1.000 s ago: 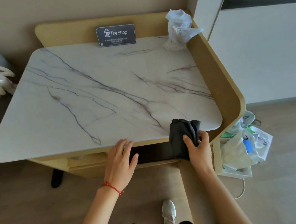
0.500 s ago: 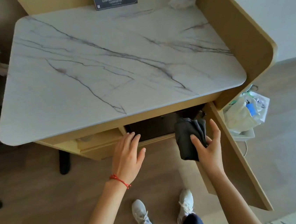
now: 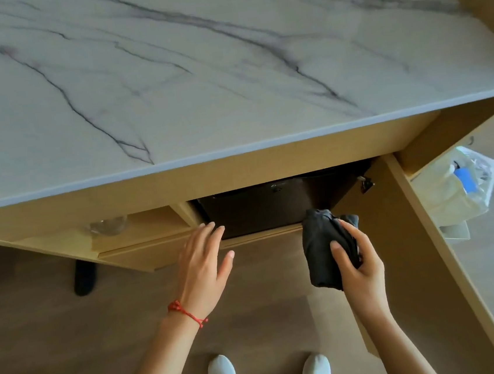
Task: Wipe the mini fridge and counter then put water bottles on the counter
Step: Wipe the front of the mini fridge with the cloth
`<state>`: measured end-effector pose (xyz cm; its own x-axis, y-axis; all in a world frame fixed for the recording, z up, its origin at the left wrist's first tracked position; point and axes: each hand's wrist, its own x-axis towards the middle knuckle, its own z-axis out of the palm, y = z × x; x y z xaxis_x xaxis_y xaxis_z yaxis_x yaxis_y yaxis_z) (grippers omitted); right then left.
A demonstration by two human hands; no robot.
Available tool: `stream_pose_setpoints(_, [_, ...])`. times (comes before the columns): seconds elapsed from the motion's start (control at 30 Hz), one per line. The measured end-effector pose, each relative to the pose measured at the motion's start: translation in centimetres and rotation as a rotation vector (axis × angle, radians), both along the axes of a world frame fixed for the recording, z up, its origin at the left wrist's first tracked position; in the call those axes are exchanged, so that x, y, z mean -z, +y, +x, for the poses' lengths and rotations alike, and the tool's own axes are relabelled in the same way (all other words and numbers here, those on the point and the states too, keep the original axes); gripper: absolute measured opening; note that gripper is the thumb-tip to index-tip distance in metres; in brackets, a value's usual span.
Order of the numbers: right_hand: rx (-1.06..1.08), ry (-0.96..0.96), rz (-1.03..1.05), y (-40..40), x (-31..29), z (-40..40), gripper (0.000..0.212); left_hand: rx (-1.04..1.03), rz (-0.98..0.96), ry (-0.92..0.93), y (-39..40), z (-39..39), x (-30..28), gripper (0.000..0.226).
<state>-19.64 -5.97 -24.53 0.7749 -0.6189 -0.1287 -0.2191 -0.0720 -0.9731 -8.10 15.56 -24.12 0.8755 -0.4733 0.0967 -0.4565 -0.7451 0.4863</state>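
Right hand (image 3: 358, 262) has its grip closed around a folded dark cloth (image 3: 322, 249), thumb across the front, cloth hanging below the counter's front edge. Left hand (image 3: 203, 269) is empty, fingers spread wide, palm down, fingertips at the lip of the cabinet opening, touching or just short, cannot tell.

Mini fridge (image 3: 260, 208) is the dark box recessed under the marble counter (image 3: 198, 79), toward its right front corner. The cabinet door (image 3: 421, 229) stands swung out to the right. From the cloth grip the fridge lies forward and slightly left, tucked beneath the overhang; the cloth's top edge is just beside the fridge's lower right part. The fridge front runs along the counter's front edge, so a wipe would likely travel sideways along it.

Right hand is the nearer to the fridge face; left hand sits off the fridge's left side, probably to brace or pull. No water bottles can be made out; a clear glass-like item (image 3: 108, 226) on the left shelf is blurred. Counter wiping looks not yet started, judging by the cloth's position.
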Motion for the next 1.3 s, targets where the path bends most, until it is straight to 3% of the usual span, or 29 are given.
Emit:
stream_pose_setpoints(0.27, [0.026, -0.165, -0.092, -2.7, 11.2, 2.9, 0.040, 0.075, -0.022, -0.148, -2.6, 3.3, 11.9, 0.056])
stream_pose_setpoints(0.4, [0.026, -0.265, -0.167, -3.7, 16.6, 5.2, 0.042, 0.093, -0.063, -0.278, -3.5, 5.0, 17.5, 0.044])
stream_pose_setpoints(0.7, [0.108, -0.584, -0.333, -5.9, 26.6, 11.0, 0.048, 0.092, -0.095, -0.632, -3.9, 8.9, 27.4, 0.042])
stream_pose_setpoints(1.0, [0.308, -0.828, -0.428, -6.6, 30.9, 14.4, 0.047, 0.060, -0.088, -0.901, -3.5, 11.5, 31.5, 0.045])
stream_pose_setpoints(1.3, [0.393, -0.786, -0.545, -5.7, 33.7, 18.5, 0.047, -0.080, -0.018, -1.198, -0.9, 14.3, 33.8, 0.041])
